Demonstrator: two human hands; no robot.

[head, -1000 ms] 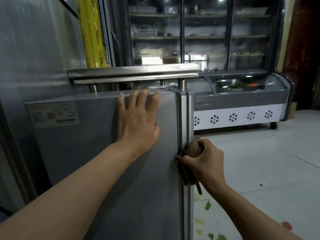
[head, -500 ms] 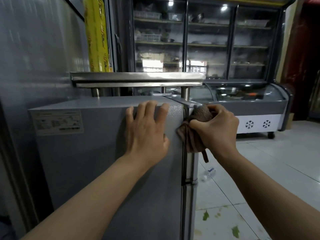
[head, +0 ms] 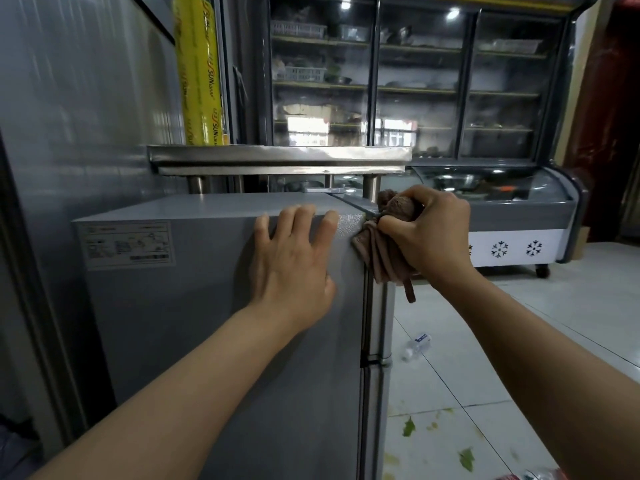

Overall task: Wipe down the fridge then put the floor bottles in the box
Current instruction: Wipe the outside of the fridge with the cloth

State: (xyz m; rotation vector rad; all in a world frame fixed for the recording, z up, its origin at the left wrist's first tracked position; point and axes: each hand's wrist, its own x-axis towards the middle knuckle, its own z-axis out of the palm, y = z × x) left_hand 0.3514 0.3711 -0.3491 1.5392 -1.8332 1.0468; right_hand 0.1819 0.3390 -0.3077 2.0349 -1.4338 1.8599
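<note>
A shop floor of pale tiles [head: 519, 323] lies around me, with a tall glass-door display cooler [head: 415, 81] at the back and a low chest freezer [head: 512, 216] marked with snowflakes in front of it. The grey fridge [head: 207, 341] stands right before me, a white label [head: 128, 244] near the top left corner of its side panel. My left hand [head: 294, 268] lies flat on that panel, fingers straight, their tips reaching the top edge. My right hand [head: 433, 233] has its grip curled tight round a bunched brown cloth [head: 384, 251], pressing it against the fridge's top front corner; the cloth's loose folds hang down over the door edge. A steel shelf [head: 277, 157] sits just behind the fridge top, with a yellow roll of wrap [head: 199, 71] standing upright on it. One clear bottle [head: 415, 346] lies on its side on the floor, just beside the fridge front. Green leaf scraps [head: 408, 427] dot the tiles nearer to me.
</note>
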